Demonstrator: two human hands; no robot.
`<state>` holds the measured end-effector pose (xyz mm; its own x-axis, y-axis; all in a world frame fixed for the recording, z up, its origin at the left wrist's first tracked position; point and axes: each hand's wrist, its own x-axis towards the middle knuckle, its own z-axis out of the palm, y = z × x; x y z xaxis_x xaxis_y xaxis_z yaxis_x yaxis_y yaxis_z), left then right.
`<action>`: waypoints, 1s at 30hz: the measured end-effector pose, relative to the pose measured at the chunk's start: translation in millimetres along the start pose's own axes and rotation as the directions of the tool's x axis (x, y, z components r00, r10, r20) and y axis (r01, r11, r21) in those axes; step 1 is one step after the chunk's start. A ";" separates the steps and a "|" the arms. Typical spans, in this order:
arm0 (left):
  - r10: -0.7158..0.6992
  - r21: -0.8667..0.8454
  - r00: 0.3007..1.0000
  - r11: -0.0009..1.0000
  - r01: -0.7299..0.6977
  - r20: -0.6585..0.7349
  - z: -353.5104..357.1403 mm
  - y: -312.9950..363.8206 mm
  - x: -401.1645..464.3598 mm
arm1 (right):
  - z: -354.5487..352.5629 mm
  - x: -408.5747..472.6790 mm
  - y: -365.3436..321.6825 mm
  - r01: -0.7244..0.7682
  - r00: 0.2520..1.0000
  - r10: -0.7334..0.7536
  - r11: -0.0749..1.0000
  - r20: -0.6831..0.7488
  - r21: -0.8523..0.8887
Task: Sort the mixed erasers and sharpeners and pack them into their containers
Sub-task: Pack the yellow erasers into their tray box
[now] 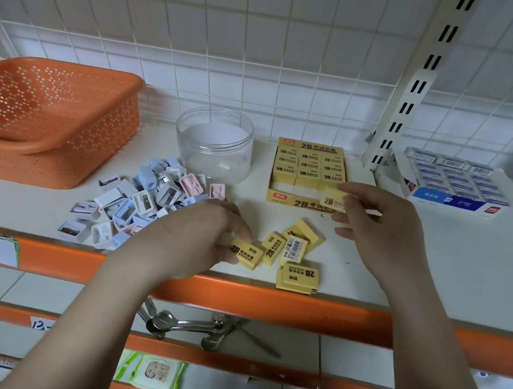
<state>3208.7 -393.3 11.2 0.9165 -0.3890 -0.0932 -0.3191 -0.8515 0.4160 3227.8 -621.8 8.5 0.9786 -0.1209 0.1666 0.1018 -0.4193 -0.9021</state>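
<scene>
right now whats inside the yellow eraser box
The yellow eraser box holds rows of yellow erasers, with a bare gap at the front. The right hand covers its front right corner.

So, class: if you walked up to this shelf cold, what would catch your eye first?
Probably the two hands at the centre: the right hand holds a yellow eraser at the yellow eraser box, the left hand grips another eraser. Next, the orange basket at far left, behind the heap of pastel sharpeners.

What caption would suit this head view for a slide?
Right hand brings a yellow eraser to its box; left hand grips another eraser beside the sharpener pile.
</scene>
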 end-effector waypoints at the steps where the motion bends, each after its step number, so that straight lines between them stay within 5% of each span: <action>1: 0.005 0.001 1.000 1.000 -0.005 -0.007 -1.1 0.7 -0.5 | 0.1 0.6 -0.5 0.007 1.000 -0.007 1.000 0.000 0.002; 12: -0.106 -0.043 0.980 0.994 0.100 -0.166 -10.6 3.2 2.4 | 4.5 44.7 -7.0 0.090 0.991 -0.073 0.983 0.110 -0.158; 20: -0.168 -0.044 0.938 0.986 0.162 -0.303 -7.6 8.3 9.0 | 34.1 91.0 -7.0 0.227 0.947 -0.078 0.849 0.311 -0.477; 30: -0.182 -0.057 0.933 0.983 0.173 -0.311 -3.1 4.7 11.5 | 59.0 89.2 6.4 0.218 0.944 -0.062 0.855 0.323 -0.471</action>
<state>3218.5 -400.7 14.8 0.9880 -0.0987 0.1186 -0.1417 -0.8844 0.4446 3326.2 -582.2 -6.0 0.9755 0.2028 0.0851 0.2158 -0.8087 -0.5472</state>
